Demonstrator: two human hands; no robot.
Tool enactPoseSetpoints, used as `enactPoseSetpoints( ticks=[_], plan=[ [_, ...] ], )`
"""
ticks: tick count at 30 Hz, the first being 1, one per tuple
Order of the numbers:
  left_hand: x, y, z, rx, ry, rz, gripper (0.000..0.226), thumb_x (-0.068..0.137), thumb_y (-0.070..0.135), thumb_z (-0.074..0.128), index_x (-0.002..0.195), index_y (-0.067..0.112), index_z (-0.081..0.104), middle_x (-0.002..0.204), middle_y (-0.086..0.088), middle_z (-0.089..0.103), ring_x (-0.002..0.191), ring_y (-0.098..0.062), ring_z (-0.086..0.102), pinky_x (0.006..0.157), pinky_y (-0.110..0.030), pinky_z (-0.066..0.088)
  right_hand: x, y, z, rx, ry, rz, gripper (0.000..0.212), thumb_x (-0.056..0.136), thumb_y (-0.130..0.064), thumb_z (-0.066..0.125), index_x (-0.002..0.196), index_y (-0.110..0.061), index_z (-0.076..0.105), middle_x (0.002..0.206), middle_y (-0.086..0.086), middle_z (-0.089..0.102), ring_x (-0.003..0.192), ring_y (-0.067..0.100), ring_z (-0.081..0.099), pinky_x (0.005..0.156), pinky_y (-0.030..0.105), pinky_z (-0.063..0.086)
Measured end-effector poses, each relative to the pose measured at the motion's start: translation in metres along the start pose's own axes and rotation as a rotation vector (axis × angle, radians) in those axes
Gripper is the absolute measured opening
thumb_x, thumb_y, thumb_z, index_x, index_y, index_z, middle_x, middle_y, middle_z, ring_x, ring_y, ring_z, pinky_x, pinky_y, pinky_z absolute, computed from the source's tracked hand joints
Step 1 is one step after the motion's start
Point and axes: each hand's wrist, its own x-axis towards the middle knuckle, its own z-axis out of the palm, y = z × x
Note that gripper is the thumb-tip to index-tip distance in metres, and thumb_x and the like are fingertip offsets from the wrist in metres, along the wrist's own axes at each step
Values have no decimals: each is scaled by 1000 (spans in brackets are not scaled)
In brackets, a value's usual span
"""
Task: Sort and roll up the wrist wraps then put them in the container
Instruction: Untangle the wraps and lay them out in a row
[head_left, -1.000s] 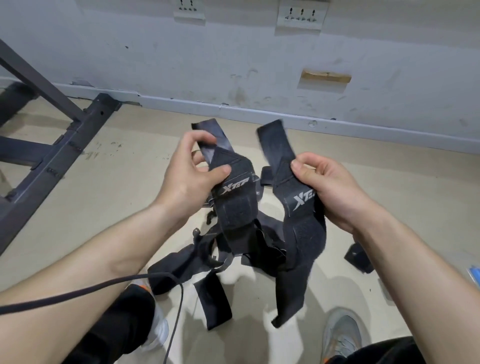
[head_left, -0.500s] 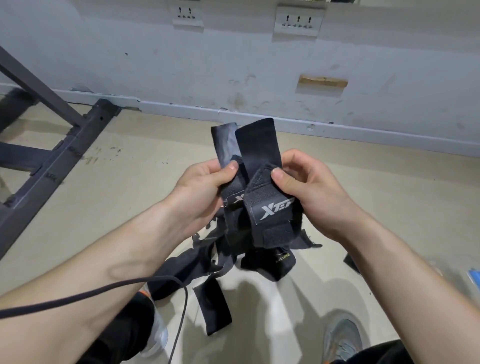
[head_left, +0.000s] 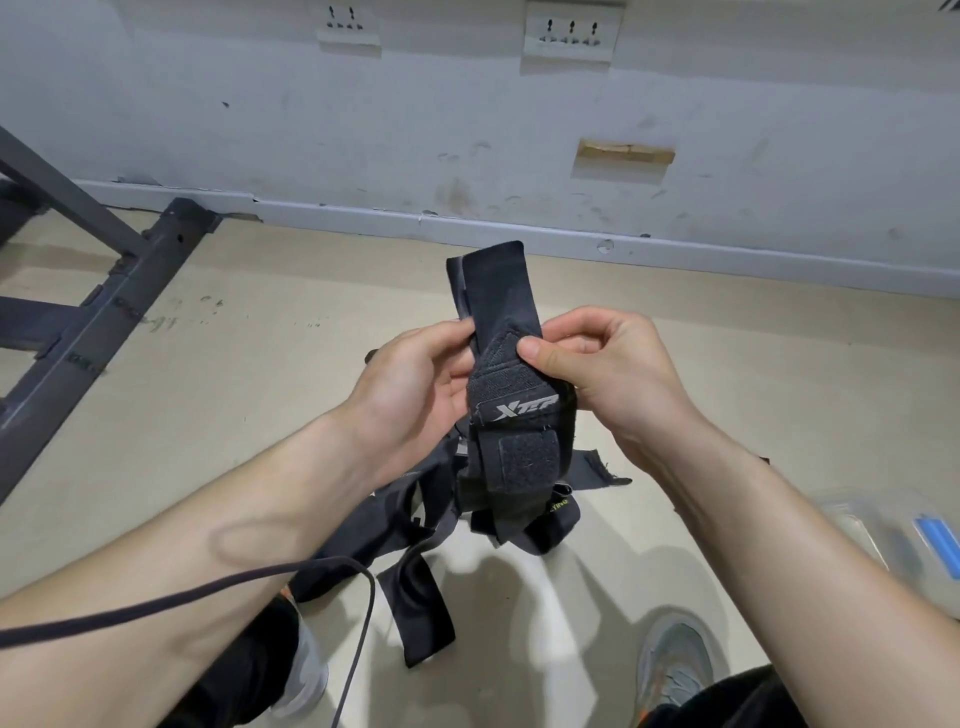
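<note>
Beige floor (head_left: 727, 395): both hands (stacked) pinch wrist wraps (head_left: 511, 395).

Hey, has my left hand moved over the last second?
Yes. The left hand has shifted right, toward the spot below the brown wall patch, and now meets the right hand, both gripping the stacked wrist wraps.

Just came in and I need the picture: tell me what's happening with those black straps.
A person is holding black wrist wraps, apparently two laid flat together, upright between the left hand and right hand, the right thumb pinching the front one. They are not rolled yet. A pile of straps lies on the floor below, and a clear container sits at the right.
</note>
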Motion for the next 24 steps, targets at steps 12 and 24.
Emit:
enactPoseSetpoints(
  ticks=[12, 24],
  plan=[
    [2, -2, 0, 158, -22, 140, 31, 100, 6, 55, 126, -8, 62, 116, -27, 71, 92, -29, 72, 73, -32, 60, 0, 12, 6, -359, -16, -149, 61, 74, -77, 60, 85, -17, 67, 74, -10, 61, 72, 11, 57, 78, 51, 50],
    [15, 11, 7, -89, 128, 89, 25, 98, 15, 66, 122, 10, 60, 102, -14, 70, 86, -28, 72, 72, -39, 63, -13, 28, 37, -299, 74, -286, 5, 101, -28, 57, 103, -29, 62, 92, -14, 71, 85, 14, 67, 84, 45, 54]
  ],
)
